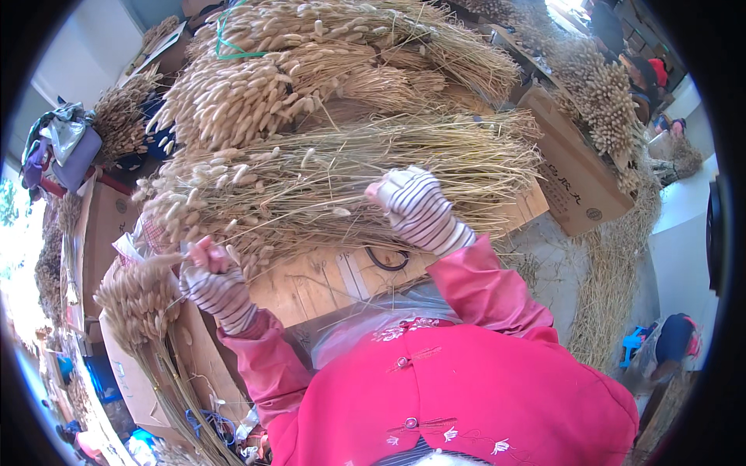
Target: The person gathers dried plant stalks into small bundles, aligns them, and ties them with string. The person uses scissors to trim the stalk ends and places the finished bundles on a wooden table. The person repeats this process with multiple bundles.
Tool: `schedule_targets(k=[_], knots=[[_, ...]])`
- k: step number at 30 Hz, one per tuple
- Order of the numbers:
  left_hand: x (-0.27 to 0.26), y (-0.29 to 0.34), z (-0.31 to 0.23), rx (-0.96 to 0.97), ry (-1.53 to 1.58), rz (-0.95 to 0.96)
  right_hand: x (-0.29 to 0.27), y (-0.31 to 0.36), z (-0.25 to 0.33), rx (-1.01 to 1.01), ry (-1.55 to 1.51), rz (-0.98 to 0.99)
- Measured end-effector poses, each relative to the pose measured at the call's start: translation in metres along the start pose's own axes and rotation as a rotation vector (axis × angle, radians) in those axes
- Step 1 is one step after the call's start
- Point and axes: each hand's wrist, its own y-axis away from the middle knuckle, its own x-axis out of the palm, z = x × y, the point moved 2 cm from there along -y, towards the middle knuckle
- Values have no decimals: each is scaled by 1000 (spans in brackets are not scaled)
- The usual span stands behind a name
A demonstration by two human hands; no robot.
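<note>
A wide pile of dried bunny-tail grass (pixel 334 167) lies across a cardboard-covered work surface (pixel 303 287), fluffy heads to the left and bare stalks to the right. My right hand (pixel 412 203), in a striped fingerless glove, is closed over the middle of the pile, its fingertips pinched among thin stalks. My left hand (pixel 214 283), gloved alike, is closed at the near left edge of the pile, beside the heads. A fluffy head pokes out left of its fingers; the stalk inside is mostly hidden. Below it stands an upright bunch of grass (pixel 140 303).
Larger grass bundles (pixel 233 93), one with a green tie (pixel 221 39), are stacked behind the pile. At the right stand a cardboard box (pixel 575 163) and more bunches (pixel 598 101). A dark ring-shaped handle (pixel 387 260) lies near my right sleeve. Loose straw (pixel 614 287) covers the floor.
</note>
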Motion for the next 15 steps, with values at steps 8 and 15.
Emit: schedule_targets(k=[8, 15], knots=[[-21, -29, -16, 30, 39, 17, -46, 9, -33, 56, 0, -224], [16, -62, -6, -116, 83, 118, -78, 16, -46, 321, 21, -218]])
